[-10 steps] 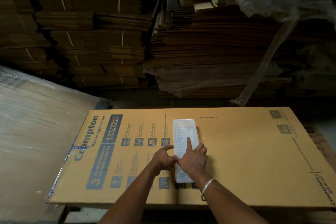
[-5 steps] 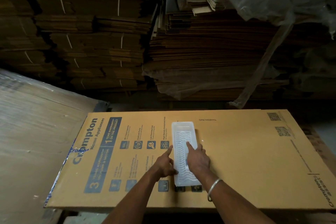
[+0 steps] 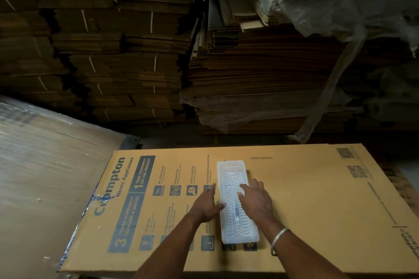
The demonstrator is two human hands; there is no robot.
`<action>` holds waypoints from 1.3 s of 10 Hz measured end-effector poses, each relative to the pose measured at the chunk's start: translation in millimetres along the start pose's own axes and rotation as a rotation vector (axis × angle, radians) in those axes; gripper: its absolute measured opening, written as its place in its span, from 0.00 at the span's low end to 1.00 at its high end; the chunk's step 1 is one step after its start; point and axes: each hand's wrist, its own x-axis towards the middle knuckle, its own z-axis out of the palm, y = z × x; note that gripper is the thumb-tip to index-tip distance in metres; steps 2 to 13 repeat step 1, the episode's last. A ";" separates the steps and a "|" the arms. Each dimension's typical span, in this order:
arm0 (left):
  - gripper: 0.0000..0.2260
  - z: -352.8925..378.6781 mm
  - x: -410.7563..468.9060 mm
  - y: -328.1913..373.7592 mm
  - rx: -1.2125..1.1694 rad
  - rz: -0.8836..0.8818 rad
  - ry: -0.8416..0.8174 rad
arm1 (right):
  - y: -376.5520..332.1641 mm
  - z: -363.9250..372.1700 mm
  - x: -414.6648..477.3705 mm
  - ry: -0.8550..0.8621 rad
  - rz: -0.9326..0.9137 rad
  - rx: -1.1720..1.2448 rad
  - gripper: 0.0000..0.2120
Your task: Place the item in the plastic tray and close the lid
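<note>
A long clear plastic tray (image 3: pixel 233 190) with a wavy ribbed lid lies lengthwise on a flat printed cardboard sheet (image 3: pixel 317 199). The lid lies down over it. A small dark item (image 3: pixel 236 212) shows faintly through the plastic near the middle. My left hand (image 3: pixel 205 205) rests flat against the tray's left side, fingers spread, thumb touching the edge. My right hand (image 3: pixel 255 199) lies on the tray's right edge, fingertips pressing on the lid. Neither hand grips anything.
Tall stacks of flattened cardboard (image 3: pixel 127 56) fill the background behind the sheet. A plastic-wrapped board (image 3: pixel 45 165) slopes at the left. Loose plastic film (image 3: pixel 340 18) hangs at the upper right. A metal bangle (image 3: pixel 277 239) is on my right wrist.
Both hands have slid apart from the tray's middle to its two sides. The pointing right finger has flattened onto the lid. The camera moved slightly closer.
</note>
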 end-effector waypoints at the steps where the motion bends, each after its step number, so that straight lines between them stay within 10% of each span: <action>1: 0.35 -9.5 6.8 0.8 0.088 0.049 0.178 | 2.3 -6.9 12.7 0.073 -0.072 -0.042 0.30; 13: 0.35 -9.5 6.8 0.8 0.088 0.049 0.178 | 2.3 -6.9 12.7 0.073 -0.072 -0.042 0.30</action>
